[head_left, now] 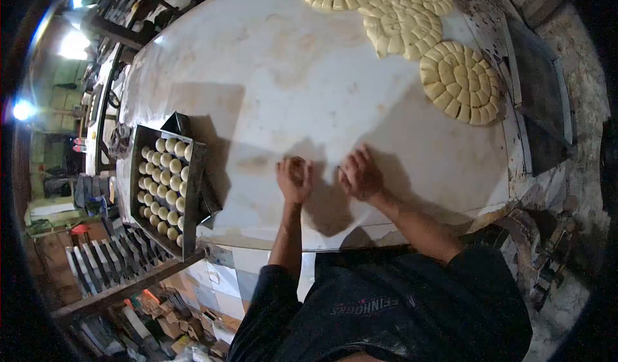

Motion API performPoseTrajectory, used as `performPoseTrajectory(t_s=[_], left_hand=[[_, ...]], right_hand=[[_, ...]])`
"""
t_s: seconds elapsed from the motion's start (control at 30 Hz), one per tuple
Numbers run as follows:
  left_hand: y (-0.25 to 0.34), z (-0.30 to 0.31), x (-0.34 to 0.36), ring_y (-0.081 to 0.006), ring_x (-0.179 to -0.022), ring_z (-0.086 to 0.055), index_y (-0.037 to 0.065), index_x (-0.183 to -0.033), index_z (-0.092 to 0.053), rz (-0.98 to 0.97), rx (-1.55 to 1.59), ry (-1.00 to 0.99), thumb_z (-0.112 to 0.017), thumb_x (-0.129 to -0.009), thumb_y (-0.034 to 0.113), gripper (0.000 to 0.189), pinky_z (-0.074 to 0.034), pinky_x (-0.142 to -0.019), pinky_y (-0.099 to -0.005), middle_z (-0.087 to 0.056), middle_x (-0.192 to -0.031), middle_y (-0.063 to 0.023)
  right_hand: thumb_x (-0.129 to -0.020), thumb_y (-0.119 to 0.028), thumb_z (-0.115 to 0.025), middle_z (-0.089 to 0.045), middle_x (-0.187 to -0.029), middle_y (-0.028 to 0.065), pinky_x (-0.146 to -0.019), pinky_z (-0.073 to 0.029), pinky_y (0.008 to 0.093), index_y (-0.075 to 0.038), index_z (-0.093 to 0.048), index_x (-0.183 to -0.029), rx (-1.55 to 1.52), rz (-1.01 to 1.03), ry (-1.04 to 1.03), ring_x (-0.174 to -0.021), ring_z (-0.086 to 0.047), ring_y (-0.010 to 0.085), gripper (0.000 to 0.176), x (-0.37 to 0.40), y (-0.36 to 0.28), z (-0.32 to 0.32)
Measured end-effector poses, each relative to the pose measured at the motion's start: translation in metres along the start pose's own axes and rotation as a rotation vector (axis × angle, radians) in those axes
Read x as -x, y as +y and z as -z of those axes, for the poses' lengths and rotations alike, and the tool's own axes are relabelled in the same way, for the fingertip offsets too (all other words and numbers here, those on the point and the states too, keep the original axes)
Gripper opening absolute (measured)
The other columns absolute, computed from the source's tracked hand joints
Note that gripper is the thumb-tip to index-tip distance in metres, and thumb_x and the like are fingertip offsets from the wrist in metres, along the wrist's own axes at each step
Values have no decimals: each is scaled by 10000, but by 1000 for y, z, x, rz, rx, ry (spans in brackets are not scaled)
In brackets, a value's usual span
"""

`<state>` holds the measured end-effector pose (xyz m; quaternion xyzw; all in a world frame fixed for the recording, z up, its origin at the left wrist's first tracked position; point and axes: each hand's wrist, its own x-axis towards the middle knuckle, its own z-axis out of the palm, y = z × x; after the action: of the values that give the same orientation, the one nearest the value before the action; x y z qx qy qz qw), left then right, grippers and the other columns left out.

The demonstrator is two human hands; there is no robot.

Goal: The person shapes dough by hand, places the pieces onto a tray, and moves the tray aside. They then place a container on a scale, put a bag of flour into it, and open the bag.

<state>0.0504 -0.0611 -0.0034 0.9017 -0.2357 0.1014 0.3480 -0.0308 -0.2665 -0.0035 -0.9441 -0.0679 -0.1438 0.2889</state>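
Observation:
Over the pale work table [283, 92], near its front edge, both my hands work side by side. My left hand [295, 178] is closed, its fingers curled down towards the surface. A short gap to the right, my right hand [362, 174] is also closed, with the fingers bent and cupped low. Whatever lies under either palm is hidden. To the left stands a metal tray [190, 201] with several rows of round dough balls [165, 176] in it.
At the far right of the table lie several flat dough rounds cut into pieces, the nearest dough round [460, 82] by the right edge. Metal pans [537, 85] stand beyond that edge. At lower left, a rack of dark trays [116, 259] sits below table height.

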Motion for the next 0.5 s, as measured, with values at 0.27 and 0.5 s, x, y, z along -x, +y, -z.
performPoseTrajectory(t_s=[0.27, 0.5], left_hand=[[-73, 66, 55, -354, -927, -548, 53, -1008, -603, -44, -185, -54, -718, -725, 151, 321, -400, -844, -473, -605, -971, -142], [-37, 4, 32, -391, -1002, -515, 62, -1099, -548, 92, 133, 17, -737, -652, 153, 494, -411, -935, -475, -564, -1063, -174]], right_hand=[[-740, -64, -604, -531, -876, 198, -996, -356, 560, 44, -534, -909, 90, 170, -20, -934, -514, 403, 213, 27, 58, 38], [-800, -103, -550, -515, -897, 183, -1015, -339, 564, 34, -538, -893, -12, -105, 8, -944, -499, 390, 167, -17, -10, 1]])
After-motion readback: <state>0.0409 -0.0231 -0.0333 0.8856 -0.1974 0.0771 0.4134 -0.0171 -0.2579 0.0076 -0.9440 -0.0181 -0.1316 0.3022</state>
